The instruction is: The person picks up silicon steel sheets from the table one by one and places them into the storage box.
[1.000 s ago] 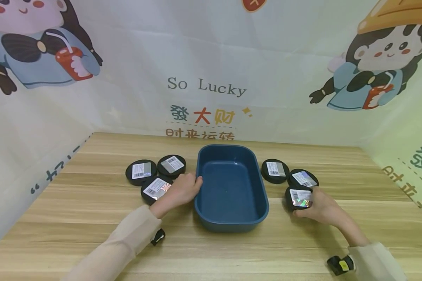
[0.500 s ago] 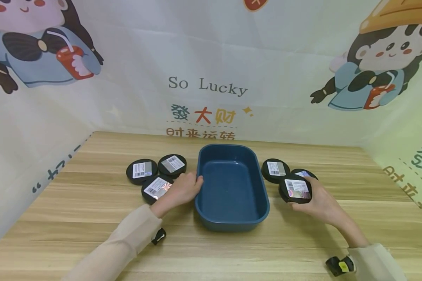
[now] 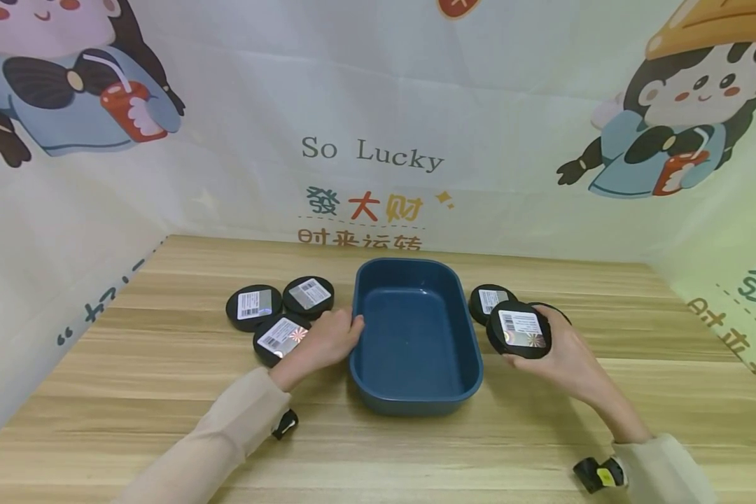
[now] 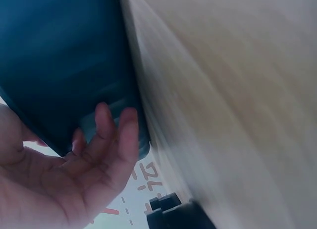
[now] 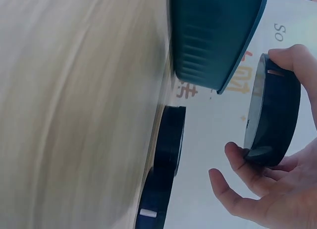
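Black, left side: three flat round discs rest label-up on the wooden table [image 3: 403,455], left of the blue bin [image 3: 409,407]: an outer disc [image 3: 254,308], a far disc [image 3: 309,297] and a near disc [image 3: 280,339], partly covered by the hand.
Left hand [image 3: 327,337]: at the bin's left wall, fingers curled and thumb at the rim, gripping it, seemingly as a brace.
Blue bin: upright on the table, between the two groups of discs.
Black, right side: right of the bin, an inner disc [image 3: 491,299] and, largely hidden by the hand, its neighbour disc [image 5: 156,197].
Held disc [image 3: 519,329]: just right of the bin, slightly tilted, label up.
Right hand [image 3: 563,360]: right of the bin, spread as wide as the held disc, pinching its edge between thumb and fingers.
Step, as judged: carrying one disc while the bin is braced; moving leftward over the bin would call for a steady pinch and enough height to pass the right rim.
Wrist views: the right one reveals open air between the held disc and the resting pair, which overlap from the head; the left one reveals fingertips along the bin's outer wall.
Head view: alone shows the bin's inside.
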`<state>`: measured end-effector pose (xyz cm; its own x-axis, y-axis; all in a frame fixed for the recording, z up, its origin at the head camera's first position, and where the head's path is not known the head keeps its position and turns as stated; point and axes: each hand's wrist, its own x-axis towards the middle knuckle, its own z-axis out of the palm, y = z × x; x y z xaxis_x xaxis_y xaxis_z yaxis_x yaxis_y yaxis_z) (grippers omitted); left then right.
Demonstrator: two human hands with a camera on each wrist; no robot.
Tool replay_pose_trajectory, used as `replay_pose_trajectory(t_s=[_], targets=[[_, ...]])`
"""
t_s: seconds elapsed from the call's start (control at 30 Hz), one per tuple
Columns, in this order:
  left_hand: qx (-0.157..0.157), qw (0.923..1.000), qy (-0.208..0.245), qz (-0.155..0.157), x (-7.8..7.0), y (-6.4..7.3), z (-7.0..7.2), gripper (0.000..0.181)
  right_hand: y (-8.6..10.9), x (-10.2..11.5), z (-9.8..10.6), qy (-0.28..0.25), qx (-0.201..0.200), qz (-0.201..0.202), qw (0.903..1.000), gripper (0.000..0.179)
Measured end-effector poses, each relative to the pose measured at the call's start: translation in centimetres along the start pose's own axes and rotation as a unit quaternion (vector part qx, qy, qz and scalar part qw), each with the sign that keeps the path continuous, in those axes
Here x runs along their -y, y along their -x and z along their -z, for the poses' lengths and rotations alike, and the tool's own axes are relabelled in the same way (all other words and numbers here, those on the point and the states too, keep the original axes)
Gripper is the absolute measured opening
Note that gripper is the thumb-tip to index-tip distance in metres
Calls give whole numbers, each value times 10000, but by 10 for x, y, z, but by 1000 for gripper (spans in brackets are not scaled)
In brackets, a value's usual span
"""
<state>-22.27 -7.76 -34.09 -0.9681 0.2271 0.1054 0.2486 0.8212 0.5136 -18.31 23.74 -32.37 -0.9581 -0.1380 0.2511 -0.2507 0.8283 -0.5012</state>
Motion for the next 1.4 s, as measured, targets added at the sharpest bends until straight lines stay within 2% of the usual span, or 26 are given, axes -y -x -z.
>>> replay_pose_trajectory(t_s=[0.27,0.5,0.67,0.9,1.17,1.4], targets=[[-41,10000,-57,34,-1,0,0,29,-6,11,-6,-237,84,111,9996,84],[-82,9998,-128,125,-1,0,0,28,-15,23,-13,-225,215,36,9995,88],[69,9997,-122,211,0,-2,0,27,-25,32,-18,-250,316,141,9991,89],[203,9992,-154,294,-1,-2,2,23,-41,43,-25,-303,275,511,9979,80],[376,9983,-143,422,-1,-3,3,24,-57,57,-26,-340,455,588,9967,78],[378,9984,-157,387,-1,-3,1,29,-74,67,-32,-167,557,671,9961,79]])
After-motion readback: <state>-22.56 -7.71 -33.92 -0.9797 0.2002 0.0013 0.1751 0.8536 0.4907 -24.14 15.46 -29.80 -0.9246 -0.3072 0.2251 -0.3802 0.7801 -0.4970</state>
